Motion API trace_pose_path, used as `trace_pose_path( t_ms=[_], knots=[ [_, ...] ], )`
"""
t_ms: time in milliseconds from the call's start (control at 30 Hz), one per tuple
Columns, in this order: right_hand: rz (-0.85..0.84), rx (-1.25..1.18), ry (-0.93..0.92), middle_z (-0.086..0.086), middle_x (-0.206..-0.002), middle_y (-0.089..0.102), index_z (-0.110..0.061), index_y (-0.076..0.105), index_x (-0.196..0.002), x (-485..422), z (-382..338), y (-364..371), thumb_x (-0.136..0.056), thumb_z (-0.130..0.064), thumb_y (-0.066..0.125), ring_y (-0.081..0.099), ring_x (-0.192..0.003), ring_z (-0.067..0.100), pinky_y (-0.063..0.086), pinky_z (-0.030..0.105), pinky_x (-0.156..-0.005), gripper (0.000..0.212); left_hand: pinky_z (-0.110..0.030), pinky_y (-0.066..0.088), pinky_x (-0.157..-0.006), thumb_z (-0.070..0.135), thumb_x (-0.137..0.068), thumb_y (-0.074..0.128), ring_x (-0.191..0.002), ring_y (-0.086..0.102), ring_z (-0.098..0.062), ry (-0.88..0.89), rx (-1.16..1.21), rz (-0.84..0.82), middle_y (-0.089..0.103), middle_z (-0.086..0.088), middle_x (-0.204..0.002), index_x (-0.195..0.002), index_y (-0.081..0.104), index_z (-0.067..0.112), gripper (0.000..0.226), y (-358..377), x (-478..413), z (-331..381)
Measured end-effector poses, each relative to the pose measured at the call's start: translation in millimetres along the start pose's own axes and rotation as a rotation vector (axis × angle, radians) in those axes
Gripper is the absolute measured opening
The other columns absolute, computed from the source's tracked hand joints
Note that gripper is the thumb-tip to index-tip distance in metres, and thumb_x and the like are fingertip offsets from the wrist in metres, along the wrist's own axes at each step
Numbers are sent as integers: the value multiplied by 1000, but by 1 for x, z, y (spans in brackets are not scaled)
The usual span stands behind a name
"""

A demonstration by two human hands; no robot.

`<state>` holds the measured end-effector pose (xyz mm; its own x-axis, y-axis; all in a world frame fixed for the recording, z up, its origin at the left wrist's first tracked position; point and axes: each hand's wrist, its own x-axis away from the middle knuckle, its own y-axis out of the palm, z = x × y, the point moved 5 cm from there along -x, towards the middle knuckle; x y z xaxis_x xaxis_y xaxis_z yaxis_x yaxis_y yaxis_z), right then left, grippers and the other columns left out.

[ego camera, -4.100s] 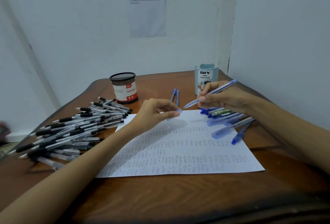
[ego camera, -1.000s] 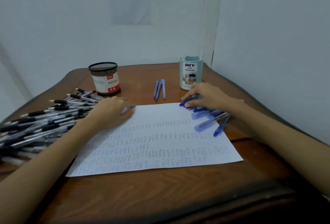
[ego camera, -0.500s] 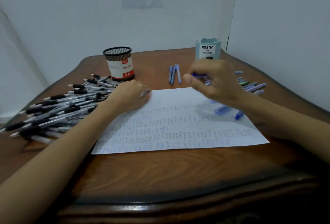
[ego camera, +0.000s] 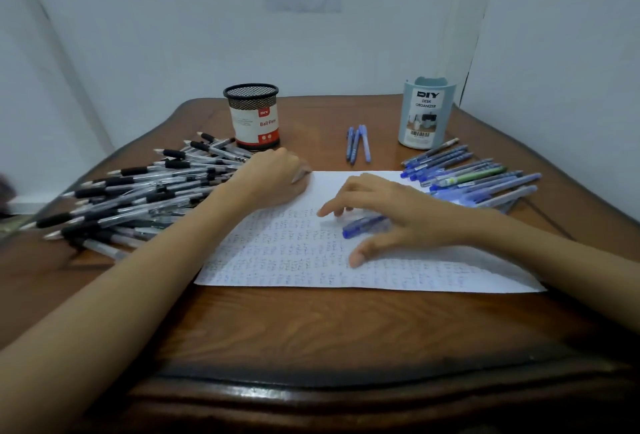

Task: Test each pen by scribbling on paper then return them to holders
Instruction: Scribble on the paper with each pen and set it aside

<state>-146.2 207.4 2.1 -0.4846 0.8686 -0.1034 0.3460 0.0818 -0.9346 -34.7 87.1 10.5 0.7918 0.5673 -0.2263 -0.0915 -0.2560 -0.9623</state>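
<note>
Labels: mesh holder (ego camera: 254, 118) "Ball Pen", blue holder (ego camera: 426, 115) "DIY DESK ORGANIZER".

Pen pile (ego camera: 138, 191) left of paper (ego camera: 294, 253), perhaps 3 pens (ego camera: 357, 144) behind

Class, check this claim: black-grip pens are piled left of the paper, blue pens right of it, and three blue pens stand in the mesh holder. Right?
One slip: the three blue pens lie flat on the table between the mesh holder and the desk organizer, not in the holder, as the head view shows. Black-grip pens are piled left of the paper, blue pens right.
</note>
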Motion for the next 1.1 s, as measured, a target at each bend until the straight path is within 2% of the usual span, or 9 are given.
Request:
trace_pose_path(
  t_ms=[100, 200, 300, 500, 567, 633, 767, 967, 1100],
  knots=[
    [-86, 45, 64, -13, -117, 48, -42, 51, -122, 7, 14, -17, -75, -55, 59, 38, -106, 3, 34, 16, -88, 49, -40, 54, -76, 23, -96, 41, -88, 64, -23, 1, 21, 11, 67, -7, -110, -115, 64, 12, 31, -1, 0, 0],
    [-90, 253, 93, -8, -107, 60, -32, 65, -113, 14, 24, -32, -85, -30, 65, 52, -84, 5, 40, 13, -70, 28, -39, 55, -77, 23, -97, 42, -88, 65, -23, -28, 49, 14, 67, -6, -111, -117, 64, 11, 32, 0, 0, 0],
    [153, 395, -75, -5, -87, 63, -18, 70, -96, 11, 11, -43, -82, -16, 69, 50, -64, -5, 38, 3, -60, 14, -35, 54, -77, 25, -97, 43, -87, 65, -23, -75, 104, 25, 68, -5, -109, -116, 65, 11, 32, 0, -1, 0],
    [766, -476, 64, -3, -47, 37, -7, 41, -63, 15, -2, -78, -92, -11, 57, 40, -38, 2, 35, 10, -44, 33, -37, 51, -88, 40, -96, 43, -93, 63, -19, -41, 156, -79, 61, -5, -126, -130, 55, 17, 43, 2, 1, -5],
    [707, -805, 195, -3, -42, 46, -6, 46, -63, 3, 1, -64, -96, -19, 51, 45, -35, 4, 41, 16, -38, 35, -34, 43, -99, 43, -97, 37, -99, 61, -17, 4, 161, -156, 43, -2, -144, -140, 43, 21, 48, 7, 9, -8],
    [473, -1057, 304, 3, -50, 58, -6, 59, -73, -9, 3, -38, -97, -33, 44, 58, -43, 12, 50, 21, -42, 39, -32, 25, -110, 43, -98, 31, -131, 40, -18, 28, 215, -205, 25, 1, -154, -146, 30, 25, 51, 13, 17, -10],
    [209, -1138, 395, 13, -72, 70, -8, 70, -78, -13, 1, -1, -84, -47, 48, 67, -56, 20, 52, 22, -44, 46, -31, 12, -114, 46, -98, 26, -143, 12, -10, 20, 298, -267, 10, 6, -157, -148, 17, 31, 54, 21, 21, -17],
    [414, -957, 332, 1, -40, 49, -7, 38, -48, -8, -13, 6, -65, -29, 71, 40, -30, 9, 34, 16, -34, 43, -28, 8, -113, 46, -98, 23, -144, 6, -8, 17, 270, -268, 8, 7, -157, -149, 14, 30, 54, 22, 23, -15],
    [500, -858, 342, -2, -38, 47, -8, 37, -45, -7, -9, 3, -83, -14, 67, 37, -28, 8, 30, 15, -32, 48, -28, 8, -113, 46, -99, 22, -144, 6, -9, 7, 257, -279, 8, 6, -158, -149, 13, 30, 54, 21, 24, -14]
  ],
)
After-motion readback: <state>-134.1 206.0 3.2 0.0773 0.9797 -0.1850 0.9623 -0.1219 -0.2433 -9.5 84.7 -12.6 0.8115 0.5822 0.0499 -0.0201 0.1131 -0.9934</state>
